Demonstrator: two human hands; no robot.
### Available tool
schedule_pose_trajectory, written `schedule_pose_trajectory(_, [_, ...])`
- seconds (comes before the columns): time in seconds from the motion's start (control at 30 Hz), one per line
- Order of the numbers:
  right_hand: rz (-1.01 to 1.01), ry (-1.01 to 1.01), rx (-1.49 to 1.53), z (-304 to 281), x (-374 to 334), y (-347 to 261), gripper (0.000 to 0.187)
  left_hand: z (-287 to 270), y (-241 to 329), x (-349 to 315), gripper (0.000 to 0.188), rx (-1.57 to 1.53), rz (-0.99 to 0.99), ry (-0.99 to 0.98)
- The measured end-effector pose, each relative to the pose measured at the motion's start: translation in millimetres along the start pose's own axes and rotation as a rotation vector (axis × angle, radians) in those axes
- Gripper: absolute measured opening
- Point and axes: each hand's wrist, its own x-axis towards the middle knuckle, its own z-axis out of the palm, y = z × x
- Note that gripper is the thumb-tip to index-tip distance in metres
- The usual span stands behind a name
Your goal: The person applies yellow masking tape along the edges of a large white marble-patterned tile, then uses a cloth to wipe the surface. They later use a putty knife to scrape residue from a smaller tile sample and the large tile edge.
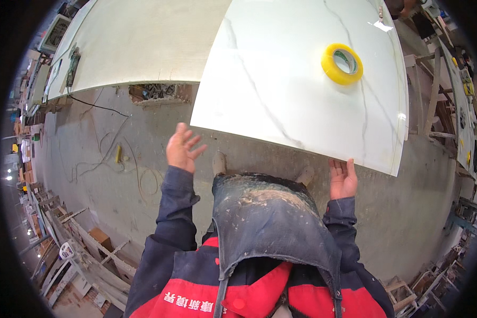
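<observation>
A glossy white slab with grey marble-like veins (281, 79) lies in front of me, its near edge running across toward my right. On its far right part rests a roll of clear yellow tape (334, 72), lying flat. My left hand (183, 149) is off the slab's near left corner, raised in the air with its fingers apart and nothing in it. By the slab's near edge is my right hand (344, 180), palm up with fingers stretched out. Its fingertips reach that edge; whether they touch the slab or lie just below it, I cannot tell.
A pale work table (138, 42) stands at the far left, with a dark tool (73, 66) on it. Cables and a yellow object (118, 153) lie on the grey floor. Wooden frames (100, 249) stand at lower left; another rack (434, 95) is at right.
</observation>
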Motion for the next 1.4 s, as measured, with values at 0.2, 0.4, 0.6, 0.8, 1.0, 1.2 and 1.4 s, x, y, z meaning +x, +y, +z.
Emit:
schedule_pose_trajectory(0.2, [0.004,-0.004,-0.015,3,0,-1,0.042,41,-35,-28,0.053,0.099,-0.069,-0.172])
schedule_pose_trajectory(0.4, [0.008,0.003,0.007,5,1,-2,0.036,29,-15,-21,0.033,-0.066,-0.114,-0.21])
schedule_pose_trajectory(0.6, [0.01,0.006,0.003,4,0,-3,0.033,35,-10,-13,0.03,0.017,-0.063,-0.149])
schedule_pose_trajectory(0.8, [0.017,-0.02,0.048,-6,4,1,0.031,37,-9,2,0.036,0.026,-0.05,-0.099])
schedule_pose_trajectory(1.0, [-0.01,-0.02,0.101,8,2,3,0.03,56,-57,-33,0.057,-0.016,-0.184,-0.409])
schedule_pose_trajectory(1.2, [-0.004,0.039,0.073,15,-6,-2,0.035,130,-95,-88,0.069,0.238,-0.344,-0.678])
schedule_pose_trajectory(1.4, [-0.032,0.049,0.023,14,-6,3,0.035,150,-107,-96,0.06,0.209,-0.368,-0.614])
